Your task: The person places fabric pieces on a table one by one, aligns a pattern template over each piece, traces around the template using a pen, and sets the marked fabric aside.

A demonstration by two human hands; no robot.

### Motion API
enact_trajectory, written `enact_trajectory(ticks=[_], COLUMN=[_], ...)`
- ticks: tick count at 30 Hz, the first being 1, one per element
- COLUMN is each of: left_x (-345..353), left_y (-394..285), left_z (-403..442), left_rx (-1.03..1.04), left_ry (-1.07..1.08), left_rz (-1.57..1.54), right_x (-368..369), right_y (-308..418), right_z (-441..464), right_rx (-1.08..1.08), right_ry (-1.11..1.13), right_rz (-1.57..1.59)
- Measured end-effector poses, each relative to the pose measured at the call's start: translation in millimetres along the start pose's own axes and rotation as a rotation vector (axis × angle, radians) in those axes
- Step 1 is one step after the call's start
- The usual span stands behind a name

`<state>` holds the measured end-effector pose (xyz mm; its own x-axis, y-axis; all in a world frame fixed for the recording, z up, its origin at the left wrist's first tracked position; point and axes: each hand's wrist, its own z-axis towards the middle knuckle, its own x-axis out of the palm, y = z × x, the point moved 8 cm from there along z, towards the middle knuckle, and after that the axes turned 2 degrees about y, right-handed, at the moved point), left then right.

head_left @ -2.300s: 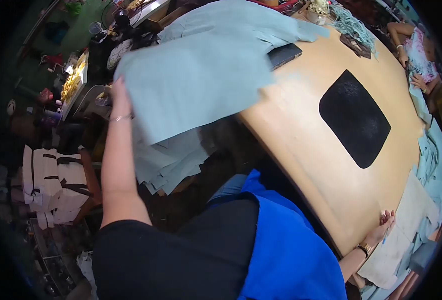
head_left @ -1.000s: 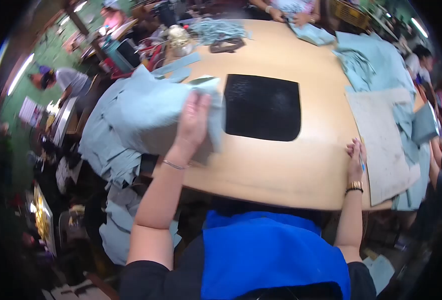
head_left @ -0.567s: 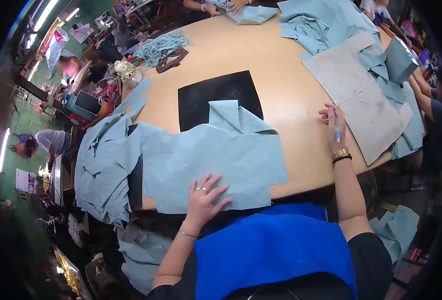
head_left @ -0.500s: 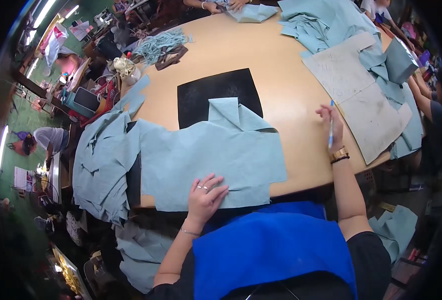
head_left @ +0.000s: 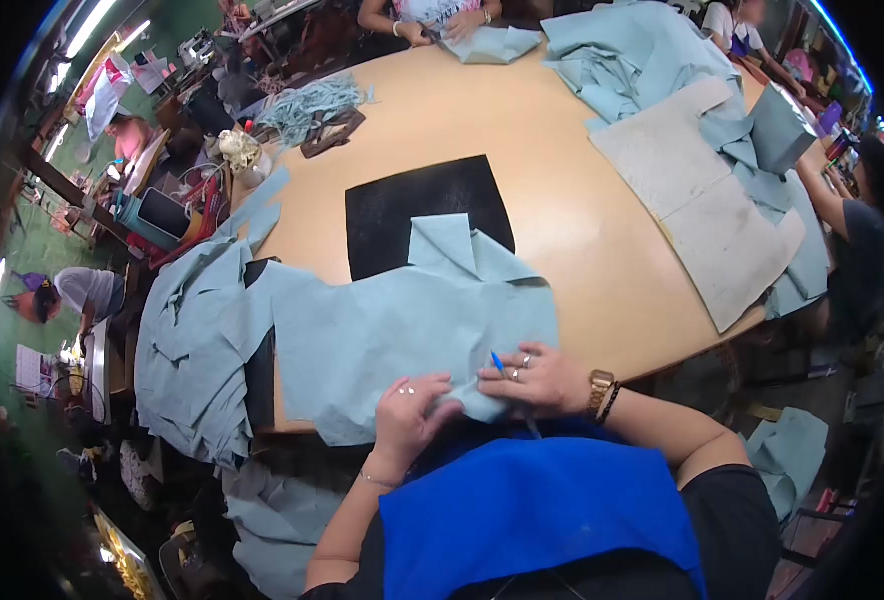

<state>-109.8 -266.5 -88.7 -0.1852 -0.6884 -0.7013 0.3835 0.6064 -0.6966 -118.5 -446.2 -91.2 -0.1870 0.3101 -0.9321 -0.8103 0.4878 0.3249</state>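
Blue pen [head_left: 498, 362] gripped in the right hand [head_left: 542, 382], against the near edge of a pale blue-green cloth [head_left: 382, 325]; the left hand [head_left: 410, 412] touches that edge just beside, whether pinching it I cannot tell; the cloth lies on the desk [head_left: 622, 290], overlapping a black mat [head_left: 417, 205].

Black sleeves [head_left: 727, 508], blue garment [head_left: 532, 500], gold watch [head_left: 598, 391], black bracelet [head_left: 610, 403], rings [head_left: 409, 391]
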Motion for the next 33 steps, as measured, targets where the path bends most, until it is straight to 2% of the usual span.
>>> enact_trajectory(ticks=[2,5,9,12,14,15,17,19,21,22,23,24,25,27,28,29,30,31,32,33], left_x=[-4,-11,-48,-101,-147,-171,-211,-229,-230,-229,-224,-221,-223,-238,-257,-275,-292,-302,-313,-308], left_y=[-22,-13,11,8,-18,-32,-72,-71,-42,-17,-7,14,32,42,42,5,0,-32,-41,-74], left_z=[-4,-26,-50,-61,-59,-56,-35,8,70,102,139,171,207,263,292,292,303,291,290,267], left_rx=[0.151,0.178,0.069,-0.010,0.005,0.032,0.108,0.040,-0.072,-0.079,-0.140,-0.231,-0.080,-0.167,-0.073,0.150,0.200,0.195,0.399,0.383], left_ry=[0.001,-0.035,-0.206,-0.419,-0.512,-0.551,-0.463,-0.291,-0.084,-0.086,0.033,0.034,-0.004,-0.128,-0.302,-0.618,-0.724,-0.891,-0.995,-1.037], left_rz=[0.243,0.344,0.358,0.230,0.144,0.087,0.107,0.189,0.171,0.153,0.278,0.219,0.264,0.297,0.322,0.253,-0.077,-0.006,0.037,0.143], right_x=[4,0,-72,-133,-178,-205,-238,-260,-260,-261,-261,-260,-260,-287,-311,-338,-365,-382,-392,-402], right_y=[2,-30,-48,-44,-28,-12,-6,-18,-73,-98,-125,-158,-189,-228,-232,-232,-228,-218,-207,-189], right_z=[-7,-13,-19,-30,-31,-28,-27,-21,-7,7,22,34,47,68,73,74,78,76,68,58], right_rx=[-0.061,0.116,0.227,0.139,0.167,0.104,0.101,0.205,0.277,0.278,0.279,0.319,0.355,0.374,0.471,0.568,0.386,0.202,0.215,0.230], right_ry=[-0.098,-0.119,-0.358,-0.570,-0.428,-0.393,-0.358,-0.429,-0.454,-0.409,-0.361,-0.375,-0.388,-0.622,-0.727,-0.830,-0.959,-1.078,-1.133,-1.185], right_rz=[-0.101,0.180,0.250,0.488,0.508,0.372,0.430,0.359,0.409,0.309,0.208,0.051,-0.106,-0.309,-0.377,-0.444,-0.463,-0.474,-0.404,-0.333])
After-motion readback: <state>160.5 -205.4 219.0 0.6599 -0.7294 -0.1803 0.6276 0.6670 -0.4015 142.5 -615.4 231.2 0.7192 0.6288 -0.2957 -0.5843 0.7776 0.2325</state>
